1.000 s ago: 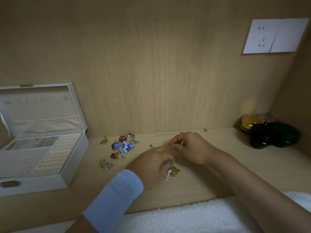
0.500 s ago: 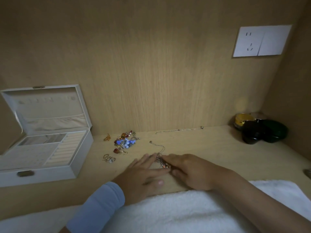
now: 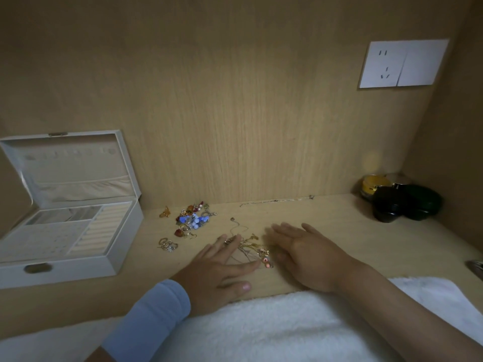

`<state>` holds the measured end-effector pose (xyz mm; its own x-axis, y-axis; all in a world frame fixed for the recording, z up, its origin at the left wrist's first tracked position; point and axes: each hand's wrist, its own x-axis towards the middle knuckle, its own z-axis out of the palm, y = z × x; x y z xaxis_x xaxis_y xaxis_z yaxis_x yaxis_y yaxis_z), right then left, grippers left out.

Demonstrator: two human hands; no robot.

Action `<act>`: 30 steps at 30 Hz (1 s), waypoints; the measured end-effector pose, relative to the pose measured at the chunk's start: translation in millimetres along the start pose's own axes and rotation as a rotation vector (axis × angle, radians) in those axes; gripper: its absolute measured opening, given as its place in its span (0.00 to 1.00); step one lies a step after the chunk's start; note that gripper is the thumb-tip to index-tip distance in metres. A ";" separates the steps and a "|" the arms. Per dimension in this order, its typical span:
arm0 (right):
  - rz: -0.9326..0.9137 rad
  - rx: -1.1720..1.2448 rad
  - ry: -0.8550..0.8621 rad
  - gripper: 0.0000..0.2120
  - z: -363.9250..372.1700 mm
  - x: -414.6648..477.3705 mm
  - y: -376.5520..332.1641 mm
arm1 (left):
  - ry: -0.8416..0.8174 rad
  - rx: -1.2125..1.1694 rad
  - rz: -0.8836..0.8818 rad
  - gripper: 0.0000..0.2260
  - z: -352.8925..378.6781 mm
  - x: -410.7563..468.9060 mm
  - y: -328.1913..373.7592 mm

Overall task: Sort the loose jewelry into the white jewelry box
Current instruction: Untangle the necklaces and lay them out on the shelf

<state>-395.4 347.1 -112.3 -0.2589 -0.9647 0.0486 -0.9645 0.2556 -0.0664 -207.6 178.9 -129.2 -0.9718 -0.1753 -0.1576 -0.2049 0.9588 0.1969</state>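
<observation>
We see a light wooden surface (image 3: 366, 231) enclosed by a wood-grain back panel (image 3: 235, 113) and a side panel (image 3: 460, 131) on the right. A white socket plate (image 3: 403, 64) is fixed high on the back panel. A white fleecy cloth (image 3: 261, 327) covers the near edge.

The white jewelry box (image 3: 112, 246) stands at the left with its lid (image 3: 70, 163) raised and leaning back. We note a fabric pocket inside the lid. The base shows ribbed ring rows on the right, a flat panel at front left and an open compartment at back left. The light is too dim for us to tell what lies in them. In the right rear corner we find dark jars (image 3: 402, 202), with a yellow-topped jar (image 3: 375, 185) behind them.

A colourful heap (image 3: 194, 218) of jewelry lies near the back panel, right of the box. An amber piece (image 3: 165, 212) lies just left of the heap and a group of rings (image 3: 167, 244) nearer to us. A thin chain (image 3: 274, 201) runs along the foot of the back panel. A tangle of gold chains (image 3: 252, 248) lies between the hands.

The left hand (image 3: 219, 267), in a blue sleeve (image 3: 146, 320), lies flat with fingers straight and spread, its fingertips touching the tangle. The right hand (image 3: 305, 254) lies flat just right of the tangle, fingers extended and grasping nothing.

Bare surface extends between the right hand and the jars. A metal object (image 3: 475, 266) is cut off by the right edge.
</observation>
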 end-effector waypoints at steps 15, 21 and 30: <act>0.013 0.115 -0.147 0.27 -1.6 1.2 5.4 | -0.036 -0.026 -0.021 0.26 -6.6 -19.8 -15.3; -0.020 0.196 -0.113 0.25 0.1 21.3 -0.3 | 0.058 0.067 -0.079 0.30 -7.0 -1.0 -4.2; 0.009 -0.009 -0.081 0.24 -0.8 20.8 -5.7 | -0.019 0.029 -0.122 0.40 1.6 -21.4 -23.3</act>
<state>-395.3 325.6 -110.1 -0.2629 -0.9643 -0.0329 -0.9627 0.2644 -0.0576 -181.9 160.6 -132.0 -0.9374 -0.2871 -0.1974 -0.3178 0.9367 0.1469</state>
